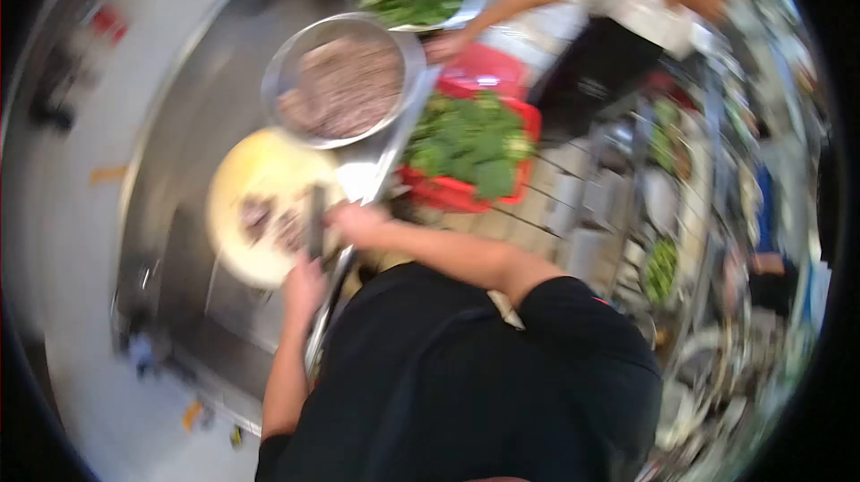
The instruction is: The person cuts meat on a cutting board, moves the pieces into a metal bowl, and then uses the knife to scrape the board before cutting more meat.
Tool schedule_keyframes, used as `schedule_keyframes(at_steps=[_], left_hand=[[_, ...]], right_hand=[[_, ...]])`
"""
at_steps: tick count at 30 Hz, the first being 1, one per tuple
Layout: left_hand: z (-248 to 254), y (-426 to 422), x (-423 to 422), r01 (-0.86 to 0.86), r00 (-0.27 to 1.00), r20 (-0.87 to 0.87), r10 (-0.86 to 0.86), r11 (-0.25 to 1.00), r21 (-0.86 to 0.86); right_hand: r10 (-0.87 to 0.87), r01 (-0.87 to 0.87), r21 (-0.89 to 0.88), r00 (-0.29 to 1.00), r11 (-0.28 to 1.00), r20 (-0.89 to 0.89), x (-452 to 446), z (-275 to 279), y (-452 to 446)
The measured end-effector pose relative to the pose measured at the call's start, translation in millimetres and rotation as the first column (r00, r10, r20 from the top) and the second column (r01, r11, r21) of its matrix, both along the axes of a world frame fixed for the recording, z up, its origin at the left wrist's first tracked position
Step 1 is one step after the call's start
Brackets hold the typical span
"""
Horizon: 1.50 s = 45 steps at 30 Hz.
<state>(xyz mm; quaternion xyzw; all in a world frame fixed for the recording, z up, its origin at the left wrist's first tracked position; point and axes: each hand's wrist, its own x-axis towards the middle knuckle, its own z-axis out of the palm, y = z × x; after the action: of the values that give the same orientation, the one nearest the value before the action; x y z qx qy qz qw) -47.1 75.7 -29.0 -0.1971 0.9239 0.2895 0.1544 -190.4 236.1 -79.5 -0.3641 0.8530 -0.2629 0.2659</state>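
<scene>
A round, pale yellow cutting board (235,240) lies in front of me with small heaps of brownish chopped meat (257,216) on it. Over the board's right part is a dark-bladed knife (316,220), blurred by motion. My left hand (305,283) is closed at the knife's near end, apparently around its handle. Close against the blade's right side is my right hand (358,224); its fingers are smeared, and whether they touch the blade cannot be told. Beyond the board stands a large metal bowl (271,88) of sliced brownish meat (349,83).
A red basket (448,195) of green vegetables (470,142) stands right of the steel counter (202,97). Bowls of leafy greens (412,3) sit at the back. A co-worker's hand (445,46) is beside the meat bowl. Shelves with containers (587,253) line the right side.
</scene>
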Motion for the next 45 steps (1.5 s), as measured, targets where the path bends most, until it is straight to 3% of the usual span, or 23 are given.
schedule_keyframes(at_steps=[1,2,3,4,5,7,9,15,17,20,23,24,26,28,29,33,36,38,41,42,43,44,45], left_hand=[[13,1,1,-0.026,0.999,-0.024,0.027,0.998,0.052],[8,-8,5,-0.02,0.998,-0.053,0.027,0.992,0.122],[9,-13,6,-0.064,0.998,-0.013,0.065,0.994,0.084],[0,-22,13,-0.037,0.991,-0.128,0.049,0.994,0.101],[1,-31,13,0.007,0.994,-0.112,0.001,0.998,0.068],[-13,-57,22,0.031,0.969,-0.247,-0.026,0.999,0.014],[-2,-72,16,0.105,0.961,-0.253,-0.113,0.993,-0.043],[-11,-122,-9,0.244,0.916,-0.206,-0.343,0.887,-0.392],[-19,-130,-10,0.276,0.897,-0.232,-0.375,0.888,-0.369],[-34,-138,-15,0.338,0.857,-0.278,-0.434,0.88,-0.333],[-38,-142,-16,0.397,0.835,-0.268,-0.481,0.863,-0.312],[-26,-140,-16,0.419,0.837,-0.231,-0.495,0.853,-0.311],[-14,-139,-19,0.418,0.849,-0.196,-0.491,0.851,-0.319],[-20,-142,-28,0.399,0.832,-0.274,-0.483,0.863,-0.31],[-23,-144,-33,0.383,0.825,-0.313,-0.471,0.872,-0.304],[-34,-141,-33,0.427,0.792,-0.324,-0.517,0.849,-0.31],[-28,-135,-23,0.446,0.813,-0.272,-0.515,0.851,-0.278],[-14,-146,-22,0.427,0.863,-0.214,-0.459,0.886,-0.179],[-13,-155,-8,0.244,0.929,-0.331,-0.162,0.944,0.221],[-1,-150,-1,0.134,0.946,-0.321,-0.045,0.956,0.262],[-26,-168,2,0.122,0.936,-0.35,-0.044,0.971,0.204],[-4,-164,9,-0.109,0.985,-0.053,0.166,0.827,0.551],[-3,-158,21,-0.16,0.959,-0.074,0.274,0.739,0.654]], right_hand=[[-0.021,0.021,0.004,0.999,1.0,0.042,3,12,-5],[0.016,-0.016,0.011,0.998,1.0,-0.052,3,-3,-14],[-0.038,0.037,-0.025,0.998,0.999,-0.054,5,-2,-18],[-0.129,0.129,-0.002,0.991,0.992,0.018,7,1,-24],[-0.177,0.171,-0.166,0.984,0.971,-0.022,10,-7,-25],[-0.301,0.294,-0.222,0.954,0.93,-0.001,17,-11,-28],[-0.438,0.417,-0.367,0.899,0.832,0.029,23,-21,-25],[-0.681,0.594,-0.514,0.732,0.619,0.025,60,-1,36],[-0.773,0.678,-0.504,0.634,0.535,0.032,79,-8,70],[-0.931,0.832,-0.457,0.364,0.316,0.019,128,-26,126],[-0.989,0.961,-0.256,0.131,0.109,0.07,197,-26,182],[-0.999,0.976,-0.217,0.005,-0.005,0.044,220,-53,201],[-0.99,0.983,-0.133,-0.134,-0.126,-0.054,270,-86,236],[-0.952,0.96,-0.033,-0.28,-0.278,-0.12,319,-97,259],[-0.92,0.92,-0.063,-0.39,-0.387,-0.048,342,-112,267],[-0.84,0.841,0.007,-0.539,-0.541,-0.064,381,-121,278],[-0.841,0.841,-0.017,-0.541,-0.541,-0.012,361,-112,268],[-0.897,0.897,-0.043,-0.441,-0.439,-0.034,334,-79,256],[-0.98,0.976,-0.136,-0.18,-0.168,-0.082,267,-96,234],[-0.997,0.978,-0.197,-0.069,-0.065,-0.015,247,-94,225],[-0.984,0.954,-0.273,0.082,0.124,-0.16,226,-85,211],[-0.982,0.969,-0.164,0.177,0.185,-0.065,201,-40,185],[-0.942,0.918,-0.21,0.326,0.336,-0.084,179,-23,162]])
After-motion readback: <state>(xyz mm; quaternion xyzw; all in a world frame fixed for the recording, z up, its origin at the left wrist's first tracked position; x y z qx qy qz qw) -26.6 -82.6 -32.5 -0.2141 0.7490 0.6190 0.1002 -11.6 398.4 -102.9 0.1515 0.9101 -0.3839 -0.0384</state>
